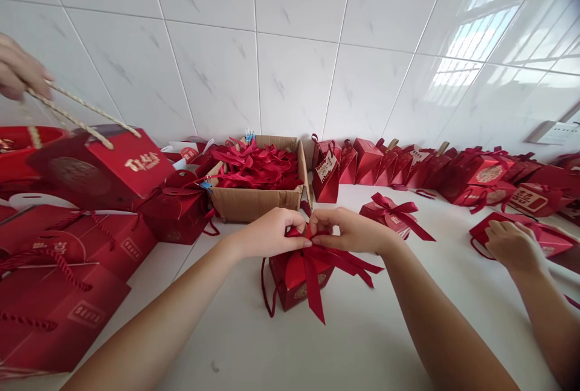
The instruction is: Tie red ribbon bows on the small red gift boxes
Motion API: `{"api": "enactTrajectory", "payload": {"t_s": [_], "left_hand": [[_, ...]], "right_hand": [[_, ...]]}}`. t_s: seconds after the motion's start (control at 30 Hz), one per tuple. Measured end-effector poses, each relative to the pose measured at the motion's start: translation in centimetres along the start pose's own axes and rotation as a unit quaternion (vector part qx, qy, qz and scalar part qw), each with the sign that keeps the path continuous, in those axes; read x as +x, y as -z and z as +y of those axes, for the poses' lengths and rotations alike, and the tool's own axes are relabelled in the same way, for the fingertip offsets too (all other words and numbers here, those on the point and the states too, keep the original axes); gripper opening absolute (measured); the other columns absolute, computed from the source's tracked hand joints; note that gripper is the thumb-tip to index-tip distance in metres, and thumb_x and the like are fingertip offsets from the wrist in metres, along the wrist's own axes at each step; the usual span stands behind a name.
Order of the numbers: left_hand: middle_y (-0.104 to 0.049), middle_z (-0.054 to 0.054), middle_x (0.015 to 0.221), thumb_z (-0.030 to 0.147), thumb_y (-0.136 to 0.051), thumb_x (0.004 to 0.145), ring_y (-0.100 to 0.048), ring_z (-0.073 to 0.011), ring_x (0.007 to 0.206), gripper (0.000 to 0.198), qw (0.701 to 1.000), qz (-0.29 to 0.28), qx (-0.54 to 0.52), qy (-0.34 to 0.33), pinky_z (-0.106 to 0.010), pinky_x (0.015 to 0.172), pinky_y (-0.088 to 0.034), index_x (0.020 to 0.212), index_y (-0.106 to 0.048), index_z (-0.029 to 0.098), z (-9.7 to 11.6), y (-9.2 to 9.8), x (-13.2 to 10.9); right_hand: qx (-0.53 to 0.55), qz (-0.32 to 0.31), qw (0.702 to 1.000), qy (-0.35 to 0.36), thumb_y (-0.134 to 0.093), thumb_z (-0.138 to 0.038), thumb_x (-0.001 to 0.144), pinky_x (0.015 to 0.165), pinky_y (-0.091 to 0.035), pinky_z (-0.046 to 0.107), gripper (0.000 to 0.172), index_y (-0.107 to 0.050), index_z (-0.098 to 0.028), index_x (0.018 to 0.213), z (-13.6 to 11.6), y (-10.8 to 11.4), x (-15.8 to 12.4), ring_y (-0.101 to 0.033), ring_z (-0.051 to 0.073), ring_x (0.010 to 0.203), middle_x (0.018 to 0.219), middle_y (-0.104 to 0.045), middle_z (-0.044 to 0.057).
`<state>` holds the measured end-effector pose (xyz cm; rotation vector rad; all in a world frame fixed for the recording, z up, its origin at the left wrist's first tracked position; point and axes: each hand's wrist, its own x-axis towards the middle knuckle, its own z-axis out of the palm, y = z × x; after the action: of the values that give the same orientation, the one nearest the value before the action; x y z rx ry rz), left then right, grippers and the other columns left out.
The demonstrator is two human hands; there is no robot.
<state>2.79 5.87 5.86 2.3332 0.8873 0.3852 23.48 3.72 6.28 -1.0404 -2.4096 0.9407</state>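
In front of me on the white table stands a small red gift box [294,285] with a gold emblem on its side and a red cord hanging at its left. Over its top lies a red ribbon [314,288], with tails trailing to the front and right. My left hand [272,235] pinches the ribbon from the left. From the other side my right hand [347,231] pinches it too, fingertips close to the left ones. The fingers partly hide the bow and the box top. Just beyond my right hand sits another red box with a ribbon bow [392,216].
A cardboard box [258,199] of loose red ribbons stands against the tiled wall. Red gift boxes [371,161] line the back. At left, a person's hand [20,71] holds a red bag [131,164] by its cord. At right, another person's hand [514,246] touches a ribboned box.
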Motion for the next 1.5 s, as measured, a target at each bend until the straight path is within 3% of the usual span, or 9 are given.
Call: {"api": "enactTrajectory", "payload": {"t_s": [0.23,0.43,0.6,0.73,0.87,1.03,1.2,1.5], "left_hand": [[-0.037,0.006,0.06,0.042,-0.06,0.077,-0.031,-0.0099,0.058,0.039,1.0,0.015,-0.019,0.014,-0.024,0.053,-0.025,0.059,-0.036,0.018,0.0,-0.8,0.3],[-0.037,0.006,0.06,0.042,-0.062,0.075,-0.032,-0.0096,0.058,0.037,0.999,0.022,-0.019,0.04,-0.023,0.052,-0.025,0.06,-0.038,0.018,0.6,-0.5,-0.2],[-0.036,0.006,0.057,0.042,-0.062,0.075,-0.031,-0.0096,0.056,0.038,0.993,0.087,-0.044,0.063,-0.023,0.052,-0.025,0.059,-0.038,0.018,0.2,-1.5,-0.9],[-0.052,0.004,0.065,0.042,-0.06,0.076,-0.045,-0.012,0.064,0.031,0.979,0.151,-0.104,0.085,-0.023,0.06,-0.033,0.062,-0.047,0.018,0.0,-2.8,-1.6],[-0.06,0.0,0.074,0.043,-0.062,0.075,-0.052,-0.0151,0.072,0.027,0.966,0.173,-0.159,0.107,-0.025,0.067,-0.038,0.07,-0.057,0.017,0.0,-3.5,-2.4],[-0.055,0.001,0.069,0.045,-0.064,0.074,-0.05,-0.0146,0.069,0.03,0.954,0.187,-0.192,0.131,-0.025,0.066,-0.038,0.069,-0.056,0.016,-0.3,-4.2,-3.1],[-0.044,0.005,0.061,0.045,-0.064,0.074,-0.042,-0.011,0.061,0.037,0.954,0.184,-0.194,0.133,-0.023,0.06,-0.033,0.06,-0.044,0.017,-0.4,-4.5,-3.3],[-0.057,0.0,0.072,0.044,-0.06,0.078,-0.054,-0.0175,0.081,0.037,0.96,0.178,-0.183,0.113,-0.027,0.074,-0.04,0.059,-0.043,0.018,-0.8,-4.4,-3.7]], "right_hand": [[-0.004,-0.001,1.0,-0.026,-0.056,-0.02,0.082,0.062,-0.042,0.025,0.005,-0.054,-0.022,0.086,0.1,0.6,-0.3,-0.053,0.012,0.069,0.077,-0.058,-0.003],[0.013,0.004,1.0,-0.004,-0.056,-0.02,0.082,0.064,-0.046,0.029,0.007,-0.056,-0.023,0.088,-0.4,0.4,-0.1,-0.058,0.015,0.074,0.083,-0.063,-0.001],[0.005,0.017,1.0,0.007,-0.059,-0.029,0.084,0.064,-0.048,0.031,0.001,-0.06,-0.029,0.084,-1.2,0.1,-0.1,-0.061,0.018,0.077,0.083,-0.067,0.003],[-0.009,0.019,1.0,0.008,-0.054,-0.036,0.087,0.065,-0.048,0.031,0.012,-0.06,-0.026,0.087,-1.3,-0.1,-0.3,-0.061,0.016,0.074,0.082,-0.066,0.002],[-0.001,0.015,1.0,0.016,-0.05,-0.041,0.089,0.064,-0.046,0.032,0.017,-0.06,-0.028,0.089,-0.9,-0.4,-0.1,-0.059,0.015,0.071,0.08,-0.065,0.001],[0.014,0.028,0.999,0.027,-0.052,-0.042,0.087,0.06,-0.045,0.033,0.013,-0.058,-0.032,0.09,-0.4,-0.8,0.4,-0.057,0.017,0.067,0.075,-0.062,0.002],[0.017,0.024,0.999,0.031,-0.053,-0.041,0.087,0.062,-0.045,0.033,0.014,-0.056,-0.028,0.091,-0.3,-0.8,0.6,-0.056,0.017,0.068,0.076,-0.06,0.002],[0.03,0.026,0.998,0.05,-0.053,-0.035,0.088,0.063,-0.043,0.028,0.016,-0.05,-0.021,0.084,0.5,-0.5,0.7,-0.049,0.013,0.066,0.075,-0.055,0.0]]}}
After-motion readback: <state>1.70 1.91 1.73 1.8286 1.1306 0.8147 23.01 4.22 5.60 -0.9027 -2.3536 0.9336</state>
